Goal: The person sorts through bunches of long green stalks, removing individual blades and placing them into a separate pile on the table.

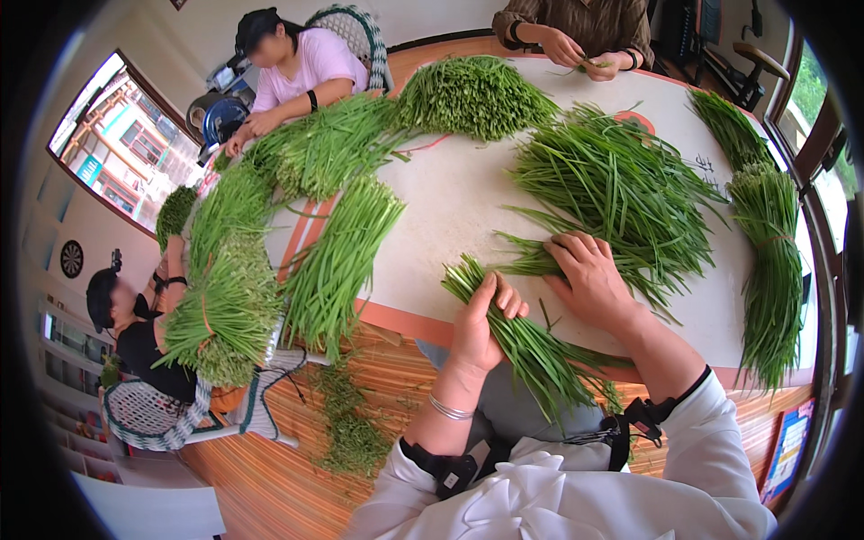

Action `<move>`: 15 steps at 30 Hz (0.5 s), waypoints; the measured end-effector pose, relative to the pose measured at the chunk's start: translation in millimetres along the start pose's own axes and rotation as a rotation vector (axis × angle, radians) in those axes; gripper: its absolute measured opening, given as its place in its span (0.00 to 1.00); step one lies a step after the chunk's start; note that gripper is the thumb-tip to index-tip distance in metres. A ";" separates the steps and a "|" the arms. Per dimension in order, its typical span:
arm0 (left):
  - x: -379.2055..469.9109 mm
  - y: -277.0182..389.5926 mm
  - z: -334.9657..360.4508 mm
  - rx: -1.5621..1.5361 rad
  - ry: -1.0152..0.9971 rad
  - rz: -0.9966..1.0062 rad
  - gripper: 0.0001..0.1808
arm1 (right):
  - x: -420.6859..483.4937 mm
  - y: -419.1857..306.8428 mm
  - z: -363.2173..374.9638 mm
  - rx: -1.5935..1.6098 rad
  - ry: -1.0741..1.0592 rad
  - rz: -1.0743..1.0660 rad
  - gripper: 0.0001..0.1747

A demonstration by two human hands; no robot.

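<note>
My left hand (pixel 478 332) is closed around a small bunch of long green leaves, likely garlic chives (pixel 540 358). Its pale cut ends point up and left, while the leafy tips hang over the table's front edge. Palm down, my right hand (pixel 588 280) lies on some stalks (pixel 523 260) at the near side of a large loose pile of chives (pixel 614 179). Whether its fingers grip these stalks is hidden beneath the hand. The pile spreads across the right part of the pale table (pixel 439 223).
A neat chive bundle (pixel 344 250) and a tied one (pixel 216 317) lie on the left; a stack (pixel 472 94) stands behind. Tied chives (pixel 769 270) line the right edge. Three people work around the table: pink shirt (pixel 317 67), black top (pixel 152 351), brown shirt (pixel 580 23). Trimmings (pixel 351 418) litter the floor.
</note>
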State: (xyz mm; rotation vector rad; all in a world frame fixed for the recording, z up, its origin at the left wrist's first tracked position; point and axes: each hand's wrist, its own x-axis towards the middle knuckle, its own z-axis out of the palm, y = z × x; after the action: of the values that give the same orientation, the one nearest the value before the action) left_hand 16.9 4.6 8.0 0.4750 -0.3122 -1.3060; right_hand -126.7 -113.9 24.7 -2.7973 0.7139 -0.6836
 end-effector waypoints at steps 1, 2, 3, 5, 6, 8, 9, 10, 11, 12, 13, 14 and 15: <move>0.4 1.7 0.9 0.004 -0.009 0.007 0.10 | 0.7 0.0 1.8 -0.006 0.003 -0.005 0.23; -2.1 -1.4 -1.4 0.000 0.000 -0.002 0.10 | 0.6 0.9 2.3 -0.013 0.006 -0.010 0.23; -4.0 1.4 -1.4 0.018 0.003 -0.001 0.10 | 3.0 -0.4 0.8 -0.012 0.015 -0.023 0.23; -2.4 -0.4 1.9 0.003 0.006 0.003 0.10 | 1.5 -3.4 -1.7 -0.009 0.028 0.008 0.23; -2.5 -2.0 0.9 -0.011 -0.008 -0.004 0.10 | -1.0 -2.7 -1.6 -0.004 0.010 0.023 0.24; -2.9 -0.8 0.8 -0.001 -0.002 -0.004 0.10 | 0.0 -3.5 -1.6 -0.013 0.010 0.014 0.24; -3.0 0.2 -0.1 -0.002 0.002 -0.011 0.10 | 0.5 -3.6 -0.9 -0.022 0.006 0.014 0.24; -2.8 0.7 -0.7 -0.001 0.000 -0.007 0.10 | 0.8 -3.5 -0.5 -0.023 0.009 0.009 0.24; -2.5 0.6 -1.1 -0.005 -0.002 -0.009 0.10 | 1.2 -3.5 -0.2 -0.025 0.005 0.011 0.24; -2.2 1.0 -0.9 -0.007 -0.005 -0.008 0.10 | 2.0 -3.4 -0.2 -0.025 0.003 0.011 0.24; -3.1 1.4 -0.8 -0.005 -0.008 -0.001 0.10 | 1.5 -4.2 0.2 -0.026 0.008 0.005 0.24; -4.9 1.8 -0.5 -0.002 -0.004 0.001 0.10 | 0.4 -5.4 0.8 -0.016 0.007 0.005 0.24; -5.9 0.2 0.3 -0.006 0.001 0.000 0.10 | -0.5 -5.1 0.4 -0.010 0.002 0.008 0.24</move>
State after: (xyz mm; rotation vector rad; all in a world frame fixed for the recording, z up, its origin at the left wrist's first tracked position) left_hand 15.6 10.3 8.7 0.4708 -0.3075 -1.3064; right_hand -124.8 -109.3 25.5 -2.8020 0.7310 -0.6832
